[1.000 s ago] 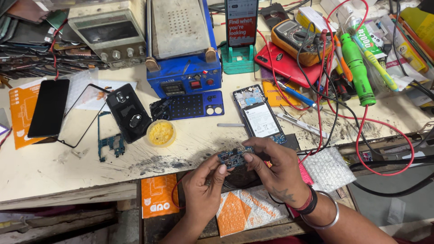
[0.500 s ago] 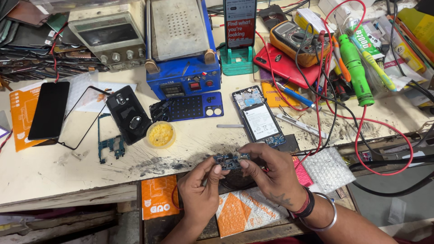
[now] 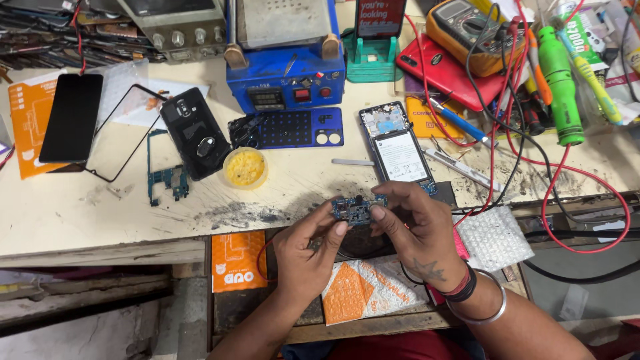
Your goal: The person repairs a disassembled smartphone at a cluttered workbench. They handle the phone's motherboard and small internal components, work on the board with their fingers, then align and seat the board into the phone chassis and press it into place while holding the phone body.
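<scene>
Both hands pinch a small board (image 3: pixel 359 209) below the opened phone (image 3: pixel 398 149).
Left hand (image 3: pixel 308 257) and right hand (image 3: pixel 419 230) fingers grip its ends; phone remains unassembled.

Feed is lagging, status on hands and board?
Left hand and right hand both gripping small circuit board. Held over bench edge. Opened phone just beyond.

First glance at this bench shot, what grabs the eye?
The two hands at the bench's front edge: the left hand and right hand pinch a small blue circuit board between them. Right behind it lies an opened phone with its white battery exposed. Further back, a blue heating station box stands at centre, with looping red wires on the right.
</scene>
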